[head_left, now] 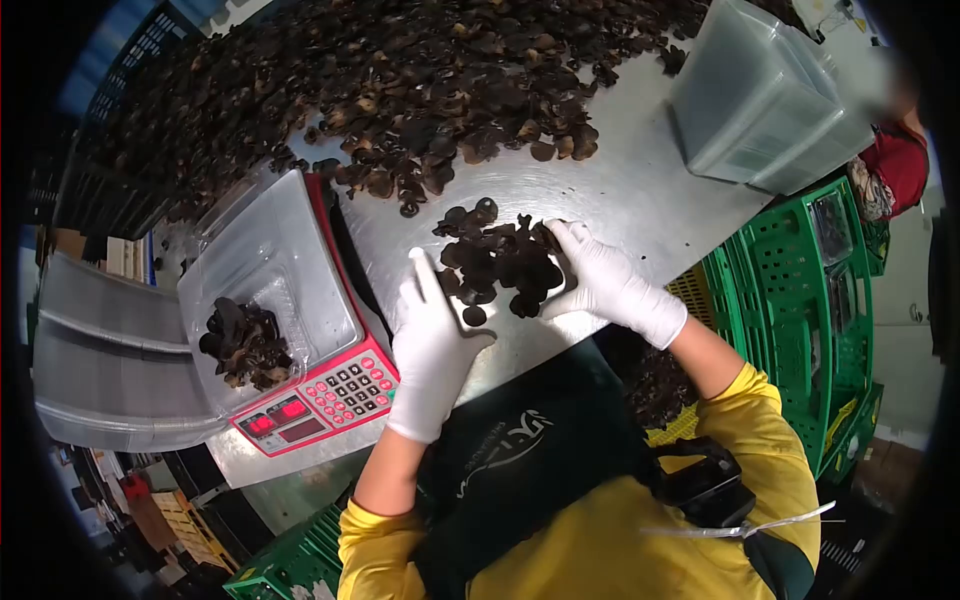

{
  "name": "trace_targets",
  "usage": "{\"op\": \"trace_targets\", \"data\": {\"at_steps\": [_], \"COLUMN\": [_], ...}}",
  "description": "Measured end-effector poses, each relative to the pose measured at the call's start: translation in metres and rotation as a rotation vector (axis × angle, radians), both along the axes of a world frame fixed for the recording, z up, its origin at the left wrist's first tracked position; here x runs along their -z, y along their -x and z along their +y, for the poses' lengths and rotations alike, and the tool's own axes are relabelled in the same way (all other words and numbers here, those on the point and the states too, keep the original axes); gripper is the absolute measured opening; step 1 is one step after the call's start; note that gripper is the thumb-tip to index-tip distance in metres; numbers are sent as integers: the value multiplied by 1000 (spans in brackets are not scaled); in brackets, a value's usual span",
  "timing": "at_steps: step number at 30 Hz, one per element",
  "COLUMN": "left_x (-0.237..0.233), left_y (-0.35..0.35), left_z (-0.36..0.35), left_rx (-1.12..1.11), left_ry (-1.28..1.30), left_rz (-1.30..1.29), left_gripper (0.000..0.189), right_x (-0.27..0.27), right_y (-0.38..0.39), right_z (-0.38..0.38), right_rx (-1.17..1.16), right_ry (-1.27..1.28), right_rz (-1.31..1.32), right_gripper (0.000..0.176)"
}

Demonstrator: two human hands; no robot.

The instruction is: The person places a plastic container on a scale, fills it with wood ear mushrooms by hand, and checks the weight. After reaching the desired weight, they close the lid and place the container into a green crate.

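Both hands wear white gloves. My left hand stands at the left of a loose clump of dark, mushroom-like pieces on the metal table, thumb and index finger apart. On the clump's right side, my right hand curves with fingers and thumb spread, touching the edge pieces. To the left is a red digital scale with a lit display. An open clear plastic container rests on it, with more dark pieces inside.
A large heap of dark pieces covers the far side of the metal table. Stacked clear containers stand at the back right, others at the left. Green crates line the right side. Another person's red sleeve shows beyond.
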State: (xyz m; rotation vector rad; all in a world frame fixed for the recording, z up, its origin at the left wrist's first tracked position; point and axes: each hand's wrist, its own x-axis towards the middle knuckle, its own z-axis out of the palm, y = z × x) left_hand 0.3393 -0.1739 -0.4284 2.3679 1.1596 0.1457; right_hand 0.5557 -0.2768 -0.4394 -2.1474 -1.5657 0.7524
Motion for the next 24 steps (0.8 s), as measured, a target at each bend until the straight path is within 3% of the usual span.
{"op": "trace_targets", "data": {"at_steps": [1, 4, 7, 9, 10, 11, 13, 15, 17, 19, 24], "left_x": [-1, -7, 12, 29, 21, 16, 25, 33, 38, 74, 63], "left_y": [-5, -27, -48, -47, -47, -46, -46, -48, -49, -63, -74], "left_z": [3, 22, 43, 49, 43, 37, 28, 21, 13, 7, 10], "left_rx": [-8, -6, 101, 224, 218, 230, 192, 109, 43, -20, -58], "left_ry": [-4, 117, 103, 18, -1, -80, -166, -7, 11, -19, 53], "left_rz": [-1, 85, 71, -139, -209, -236, -190, -104, -216, -365, -389], "left_gripper": [133, 137, 134, 128, 118, 96, 86, 83, 74, 66, 40], "right_x": [0, -8, 5, -2, -2, -2, 1, -4, 8, 13, 31], "right_y": [6, 22, 20, 25, 26, 28, 31, 44, 50, 52, 33], "right_z": [0, 17, 32, 42, 42, 42, 34, 26, 26, 30, 39], "right_rx": [-21, -3, -46, -41, -38, -43, -16, 14, 50, 91, 167], "right_ry": [26, 157, 18, 24, 6, -19, -118, -136, -143, -160, -349], "right_rz": [-95, -202, -275, -246, -249, -246, -235, -279, -280, -205, -25], "right_gripper": [114, 121, 120, 118, 115, 112, 103, 95, 88, 78, 55]}}
